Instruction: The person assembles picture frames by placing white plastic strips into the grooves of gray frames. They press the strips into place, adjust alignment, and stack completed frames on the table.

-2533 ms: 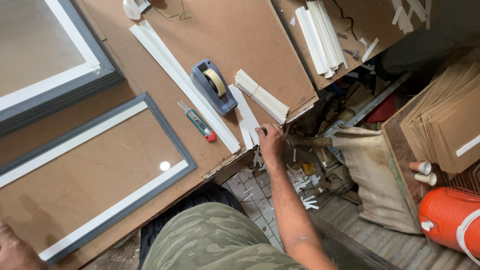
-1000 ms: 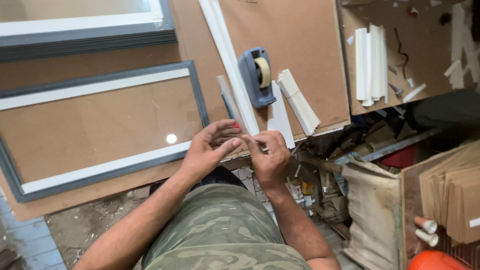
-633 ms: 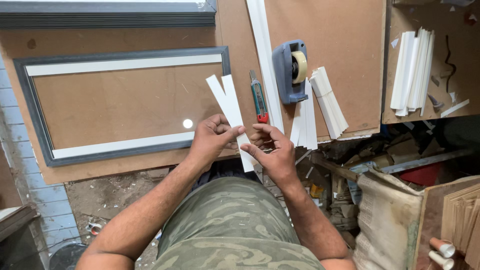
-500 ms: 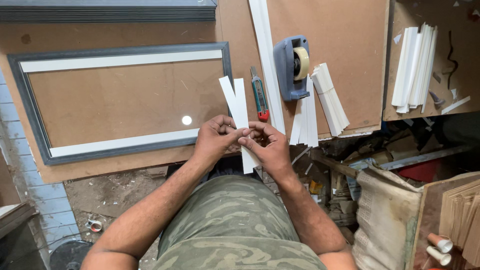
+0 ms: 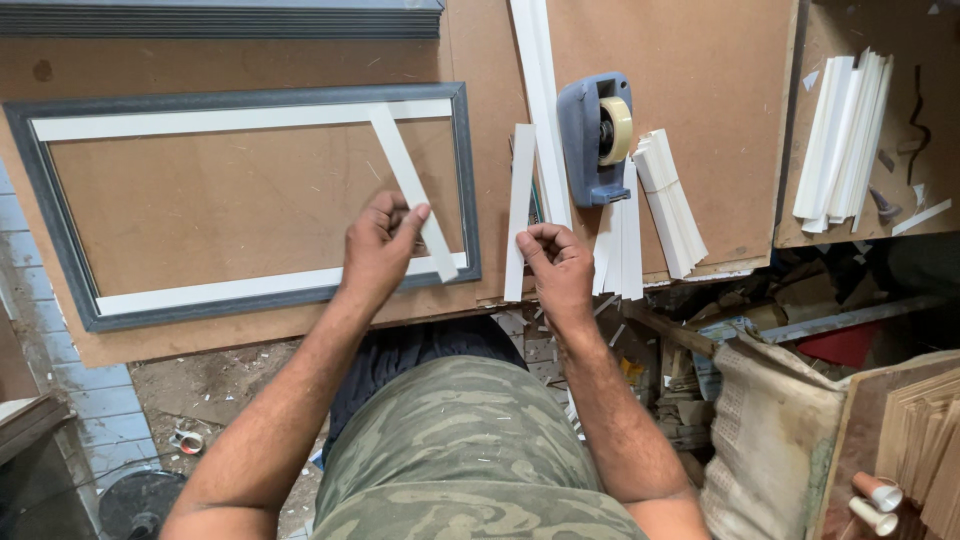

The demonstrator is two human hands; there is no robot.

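A white strip (image 5: 412, 192) lies slanted across the right part of the grey frame (image 5: 460, 180), pinched at its near end by the left hand (image 5: 380, 245) fingers. The right hand (image 5: 557, 268) fingers grip a second white strip (image 5: 519, 205) just right of the frame. Farther right on the counter (image 5: 700, 120) sit a tape dispenser (image 5: 595, 135) and a pile of strips (image 5: 668, 200).

A brown hardboard bench (image 5: 700, 150) fills the upper part of the view, with a second board (image 5: 900, 215) set just beside it on the right. Below the bench edge lies a dirt floor (image 5: 200, 385) strewn with scraps, edged on the left by pale grey tiles (image 5: 85, 400). On the right, a worn sack (image 5: 770, 440) leans beside stacked brown boards (image 5: 925, 450). The light is even and soft
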